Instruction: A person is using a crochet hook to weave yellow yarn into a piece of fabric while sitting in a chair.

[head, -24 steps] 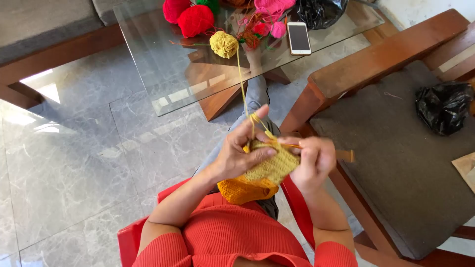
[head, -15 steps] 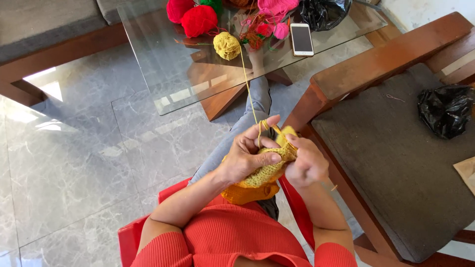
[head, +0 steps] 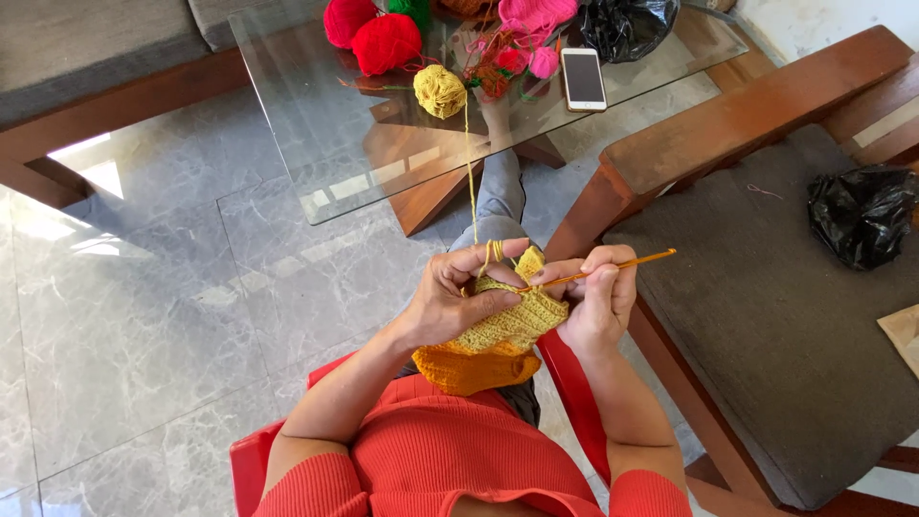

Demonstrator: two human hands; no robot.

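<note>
Far left: grey marble floor tiles [head: 144, 316] w/ a bright sun patch, edge of a grey-cushioned wooden sofa [head: 86, 57] at top left. Centre top: glass worktop [head: 316, 144] on a wooden base, carrying red yarn balls [head: 383, 43], a yellow yarn ball [head: 439, 91], pink yarn bits, a white phone [head: 582, 78] lying flat, a black plastic bag [head: 627, 27]. Yellow strand [head: 471, 182] runs from the yellow ball down to the hands.

Mid-frame, over the lap: left hand [head: 450, 302], fingers clamped on the yellow crochet piece [head: 512, 321], strand looped over the index finger. Piece has an orange lower part hanging against the red ribbed top. Just beside it, touching the piece, right hand [head: 598, 302], fingers pinched together on an orange crochet hook [head: 613, 267]; hook tip is in the yellow stitches, shaft points out to the right. Person sits on a red plastic chair [head: 251, 460].

Right: wooden armchair [head: 689, 144] w/ dark grey cushion, second black bag [head: 862, 215] on it, brown paper corner at far right edge.
</note>
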